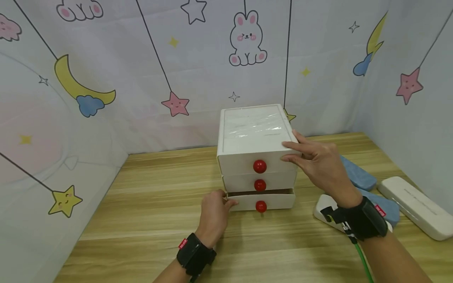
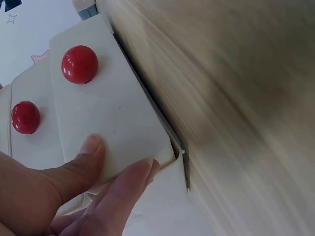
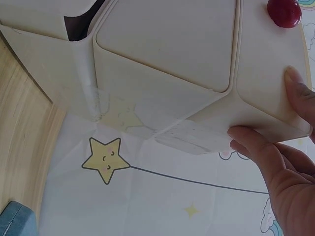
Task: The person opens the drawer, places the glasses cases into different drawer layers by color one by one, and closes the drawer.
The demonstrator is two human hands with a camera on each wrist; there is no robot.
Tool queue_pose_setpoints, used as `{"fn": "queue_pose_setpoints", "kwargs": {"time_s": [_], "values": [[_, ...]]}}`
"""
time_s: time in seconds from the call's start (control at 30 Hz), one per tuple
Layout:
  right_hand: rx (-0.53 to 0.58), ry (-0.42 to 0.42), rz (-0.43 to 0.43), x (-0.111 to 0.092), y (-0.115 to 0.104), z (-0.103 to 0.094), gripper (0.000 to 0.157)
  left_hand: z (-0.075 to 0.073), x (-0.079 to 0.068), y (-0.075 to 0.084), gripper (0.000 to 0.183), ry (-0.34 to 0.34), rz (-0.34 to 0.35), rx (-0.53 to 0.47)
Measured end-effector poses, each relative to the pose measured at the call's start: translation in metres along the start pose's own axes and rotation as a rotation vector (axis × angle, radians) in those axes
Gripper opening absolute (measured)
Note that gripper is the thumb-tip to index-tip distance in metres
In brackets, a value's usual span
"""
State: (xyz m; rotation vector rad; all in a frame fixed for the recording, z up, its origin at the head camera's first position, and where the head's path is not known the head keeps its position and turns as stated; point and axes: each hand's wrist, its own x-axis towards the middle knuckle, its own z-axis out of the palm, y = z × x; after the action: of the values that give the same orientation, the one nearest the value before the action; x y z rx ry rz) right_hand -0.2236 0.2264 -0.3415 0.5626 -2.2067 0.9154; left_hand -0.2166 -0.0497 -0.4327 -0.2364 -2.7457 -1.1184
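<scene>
A small white drawer cabinet (image 1: 255, 131) with three stacked drawers and round red knobs (image 1: 260, 166) stands on the wooden table. Its bottom drawer (image 1: 244, 202) sticks out slightly, with a dark gap along its top edge. At that drawer's left end, my left hand (image 1: 214, 214) pinches the edge; in the left wrist view the thumb (image 2: 91, 152) lies on the drawer's front and the fingers are at its side. My right hand (image 1: 323, 167) grips the cabinet's upper right corner, thumb on the top drawer's front and other fingers on the top and side, as the right wrist view shows.
Right of the cabinet lie two blue cases (image 1: 359, 173) and a long white case (image 1: 417, 204). Another white object (image 1: 323, 204) is partly hidden under my right wrist, near a green cable (image 1: 364, 261). A printed cloth (image 1: 205, 67) hangs behind the table.
</scene>
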Motion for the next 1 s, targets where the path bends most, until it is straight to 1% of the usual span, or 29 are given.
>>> {"fn": "queue_pose_setpoints", "kwargs": {"time_s": [0.17,0.33,0.6,0.83,1.0], "values": [[0.007,-0.007,0.008,-0.001,0.001,0.001,0.039,0.001,0.003,0.000,0.024,0.024,0.017,0.025],[0.001,-0.006,0.004,0.000,0.001,0.001,0.039,0.003,0.005,0.001,0.024,0.042,0.011,0.042],[-0.009,-0.007,0.006,-0.001,0.001,0.000,0.040,0.005,0.006,0.001,0.023,0.077,0.031,0.079],[-0.010,-0.006,0.010,-0.001,0.001,0.000,0.040,0.009,0.005,0.001,0.024,0.126,0.048,0.085],[-0.007,-0.006,0.005,-0.001,0.001,0.000,0.040,0.013,0.004,0.001,0.024,0.160,0.055,0.131]]}}
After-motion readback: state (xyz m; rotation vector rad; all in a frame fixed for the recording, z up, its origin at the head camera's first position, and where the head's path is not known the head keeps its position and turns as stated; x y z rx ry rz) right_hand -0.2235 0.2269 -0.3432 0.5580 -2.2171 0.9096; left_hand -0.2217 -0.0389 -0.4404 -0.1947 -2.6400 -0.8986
